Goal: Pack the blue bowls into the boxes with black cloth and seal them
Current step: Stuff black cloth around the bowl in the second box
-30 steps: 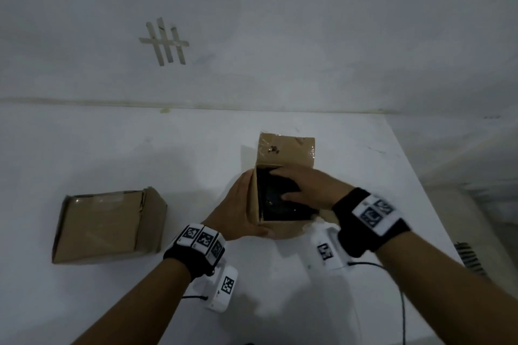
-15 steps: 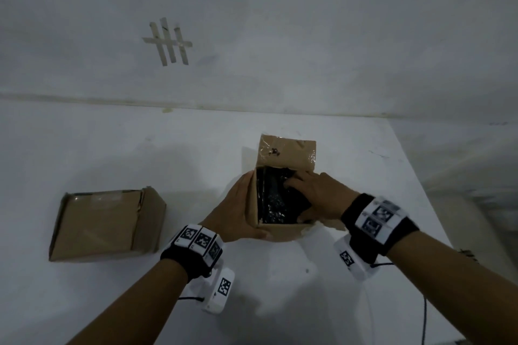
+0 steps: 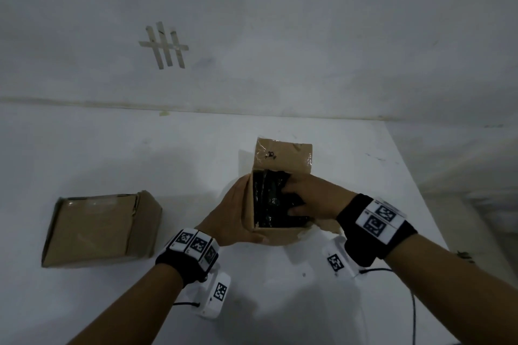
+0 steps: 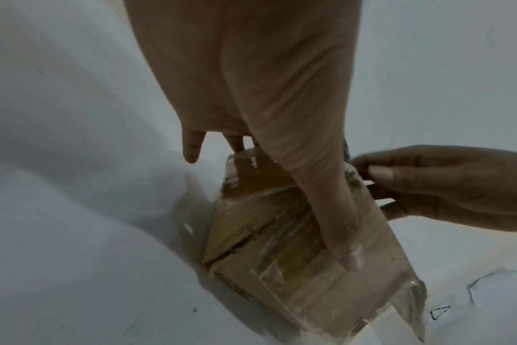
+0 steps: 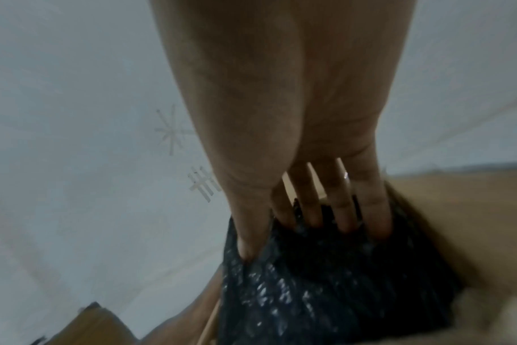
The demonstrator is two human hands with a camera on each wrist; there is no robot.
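Note:
An open cardboard box [image 3: 281, 158] stands at the table's middle, its far flap raised. Glossy black cloth [image 3: 267, 200] fills it. No blue bowl shows. My left hand [image 3: 235, 213] grips the box's left wall; in the left wrist view its thumb lies along the taped near side of the box [image 4: 281, 275]. My right hand [image 3: 311, 199] reaches in from the right. Its fingers [image 5: 343, 217] and thumb sink into the black cloth [image 5: 325, 291] and pinch a bunch of it.
A second cardboard box [image 3: 98, 230], closed, lies on the white table [image 3: 168, 162] to the left. The table's right edge [image 3: 414, 185] runs close to my right wrist. A white wall with tape marks [image 3: 165, 46] rises behind.
My right hand lay flat on the cloth before; its fingers have since curled and dug into the cloth at the box's right side. My left hand stays on the box.

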